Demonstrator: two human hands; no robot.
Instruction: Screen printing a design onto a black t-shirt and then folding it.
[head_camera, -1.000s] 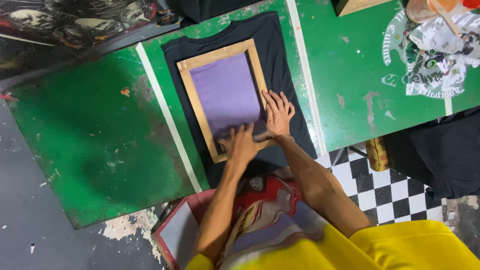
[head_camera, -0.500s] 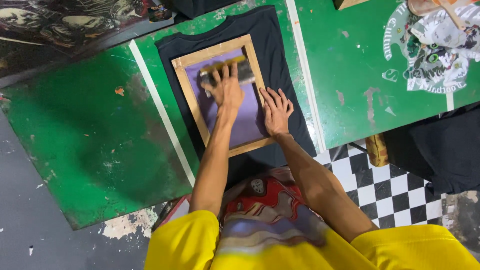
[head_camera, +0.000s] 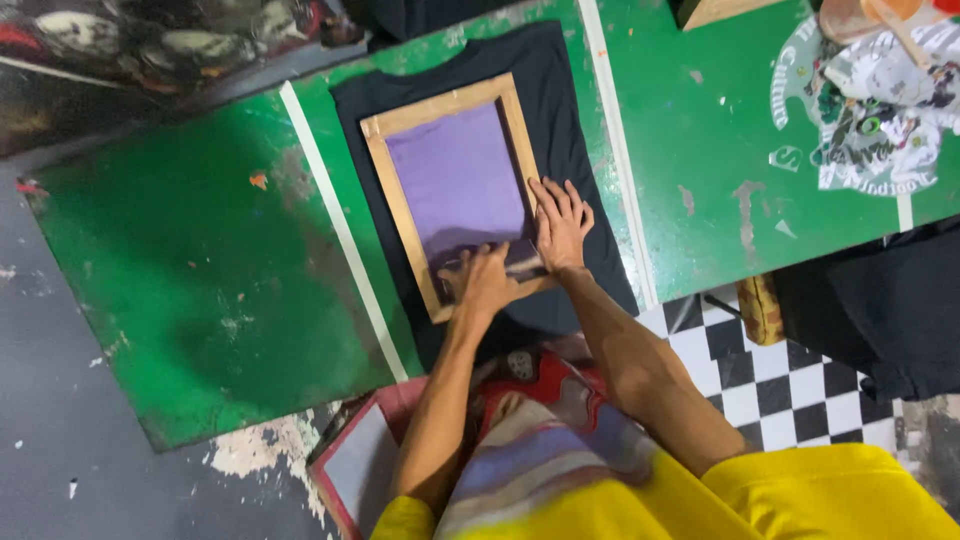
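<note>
Gripping a squeegee (head_camera: 490, 265) — left hand (head_camera: 483, 283); right hand (head_camera: 560, 225) flat on wooden frame (head_camera: 395, 205).

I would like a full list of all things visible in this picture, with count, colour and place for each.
Screen frame: one, pale wood with purple mesh, lying on the shirt.
Shirt: one, black, spread flat on the green table.
Squeegee: one, dark, at the near end of the mesh, under the left hand.
Green table: one, with white stripes.
Printed cloth: one, white and green, on the table, far right.
Checkered floor: black and white, lower right.
Left hand: on the squeegee.
Right hand: flat on the frame's right rail.
</note>
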